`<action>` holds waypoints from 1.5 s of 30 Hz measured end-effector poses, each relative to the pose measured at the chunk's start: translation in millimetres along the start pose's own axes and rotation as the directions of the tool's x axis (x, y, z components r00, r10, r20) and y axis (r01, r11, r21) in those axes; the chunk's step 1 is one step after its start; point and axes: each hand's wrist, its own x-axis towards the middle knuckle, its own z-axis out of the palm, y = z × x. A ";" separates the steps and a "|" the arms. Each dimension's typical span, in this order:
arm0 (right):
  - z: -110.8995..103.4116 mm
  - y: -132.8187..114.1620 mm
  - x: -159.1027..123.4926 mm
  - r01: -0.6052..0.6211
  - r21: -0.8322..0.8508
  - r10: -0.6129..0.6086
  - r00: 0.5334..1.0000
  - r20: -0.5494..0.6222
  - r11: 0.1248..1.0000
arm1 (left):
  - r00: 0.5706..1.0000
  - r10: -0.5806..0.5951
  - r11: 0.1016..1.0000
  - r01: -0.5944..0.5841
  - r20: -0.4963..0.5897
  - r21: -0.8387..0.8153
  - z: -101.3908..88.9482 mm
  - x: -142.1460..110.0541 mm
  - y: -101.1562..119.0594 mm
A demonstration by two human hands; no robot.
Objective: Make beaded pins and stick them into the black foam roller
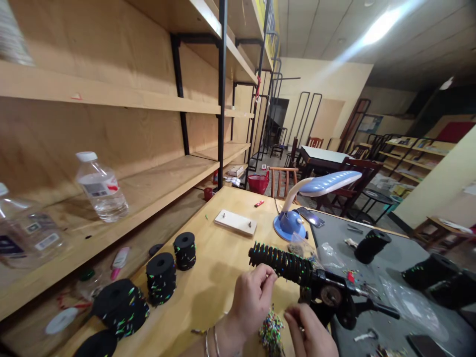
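Pale wooden workbench (208,282) runs toward bare plywood shelving (111,104); nearest, the left hand (253,300) pinches its fingers together and the right hand (308,329) curls closed, whatever they hold too small to tell; both sit beside a heap of tiny multicoloured bits (271,332); a ribbed black foam roll (282,263), held in a black metal clamp (330,297), looks studded along its visible length; farther along the bench, upright black rolls (160,277) already show flecks of colour.

Left hand (251,302) and right hand (308,329) poised just beside a black foam cylinder (282,264) studded with coloured flecks, mounted in a black clamp (330,297), above loose multicoloured beads (271,333) on the wooden bench (208,277).
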 end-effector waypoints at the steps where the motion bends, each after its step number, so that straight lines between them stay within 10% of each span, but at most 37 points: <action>1: -3.5 -8.8 9.1 0.019 0.017 -0.018 0.998 -0.060 1.000 | 1.000 -0.006 1.000 0.006 0.004 -0.011 -0.3 0.2 -0.3; 7: -4.8 -38.2 47.2 -0.040 0.011 0.042 0.967 -0.252 0.999 | 1.000 -0.003 0.998 0.004 0.026 -0.057 -2.2 1.5 -1.3; 24: -0.4 -35.9 63.2 -0.017 -0.191 -0.036 0.962 -0.269 0.981 | 0.999 0.013 0.997 -0.009 0.052 -0.076 -1.3 1.7 -7.3; 45: 5.3 -47.1 65.2 -0.182 -0.071 0.149 0.932 -0.330 0.981 | 0.999 0.027 0.998 -0.024 0.033 -0.061 -0.8 3.1 -9.9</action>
